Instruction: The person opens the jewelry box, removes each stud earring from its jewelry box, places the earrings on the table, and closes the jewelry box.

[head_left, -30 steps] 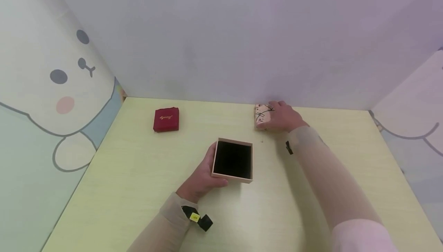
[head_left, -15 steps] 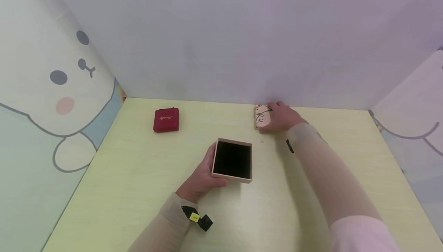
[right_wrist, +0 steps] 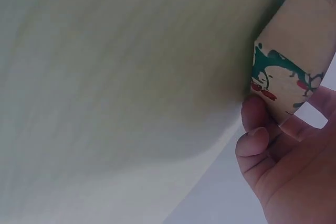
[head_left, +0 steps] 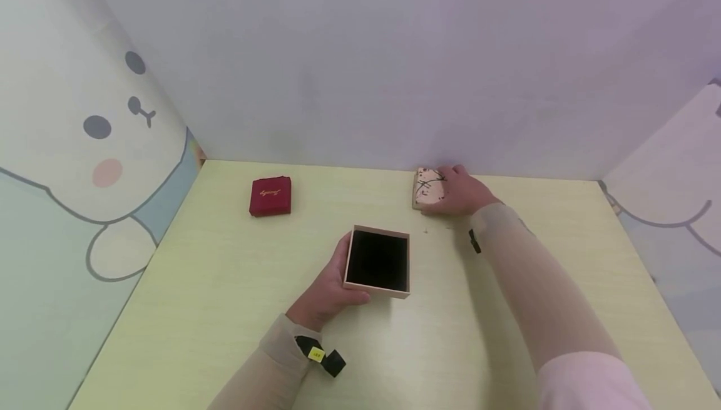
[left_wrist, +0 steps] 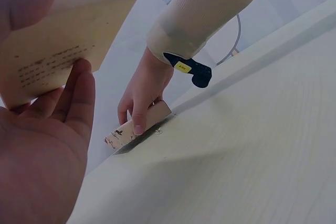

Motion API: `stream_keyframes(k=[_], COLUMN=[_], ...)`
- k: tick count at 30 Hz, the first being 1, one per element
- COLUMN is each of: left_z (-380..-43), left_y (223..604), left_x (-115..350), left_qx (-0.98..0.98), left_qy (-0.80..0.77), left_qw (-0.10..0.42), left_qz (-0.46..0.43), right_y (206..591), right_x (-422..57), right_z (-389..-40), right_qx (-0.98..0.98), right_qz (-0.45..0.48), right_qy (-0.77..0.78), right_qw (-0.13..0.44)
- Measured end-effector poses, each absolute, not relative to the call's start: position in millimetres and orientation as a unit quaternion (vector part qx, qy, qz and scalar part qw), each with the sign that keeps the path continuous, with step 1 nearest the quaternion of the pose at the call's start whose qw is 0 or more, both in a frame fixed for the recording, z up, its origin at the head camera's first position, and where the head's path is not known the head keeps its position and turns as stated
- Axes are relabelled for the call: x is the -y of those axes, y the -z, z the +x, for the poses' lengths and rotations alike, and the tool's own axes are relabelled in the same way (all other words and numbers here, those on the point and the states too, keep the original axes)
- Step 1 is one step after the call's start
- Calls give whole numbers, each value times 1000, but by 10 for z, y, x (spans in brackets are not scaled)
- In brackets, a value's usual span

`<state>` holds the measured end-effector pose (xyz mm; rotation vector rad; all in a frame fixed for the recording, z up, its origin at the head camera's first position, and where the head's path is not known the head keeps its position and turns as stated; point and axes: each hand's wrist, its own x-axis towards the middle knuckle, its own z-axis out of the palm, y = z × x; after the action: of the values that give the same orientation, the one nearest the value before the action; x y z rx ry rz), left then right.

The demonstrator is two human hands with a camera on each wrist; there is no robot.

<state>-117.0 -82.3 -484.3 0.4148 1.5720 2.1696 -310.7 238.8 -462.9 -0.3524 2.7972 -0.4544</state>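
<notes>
At far edge of pale table [head_left: 197, 310], right hand [head_left: 464, 194] grips patterned box [head_left: 430, 188]. Left hand [head_left: 325, 291] grips black-lined box [head_left: 377, 261]. Cartoon-printed walls [head_left: 121, 153] flank table.

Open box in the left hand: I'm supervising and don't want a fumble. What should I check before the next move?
1. Left hand gripping the open box: ok.
2. Right hand gripping the patterned piece: ok.
3. Patterned piece fully off the table: cannot tell.
4. A hand free: not ok, both are holding something.
5. Red box apart from both hands: ok.
</notes>
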Motion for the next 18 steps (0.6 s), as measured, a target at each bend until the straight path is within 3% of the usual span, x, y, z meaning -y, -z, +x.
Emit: stream_keyframes(k=[18], left_z=[-1178], left_y=[4888], left_x=[832], left_qx=[-579], left_qy=[-774], left_qw=[207], left_qz=[152], right_y=[4312], right_x=[-2320], right_z=[-2786], right_qx=[-958], right_qz=[-122], right_qy=[217], right_qw=[141])
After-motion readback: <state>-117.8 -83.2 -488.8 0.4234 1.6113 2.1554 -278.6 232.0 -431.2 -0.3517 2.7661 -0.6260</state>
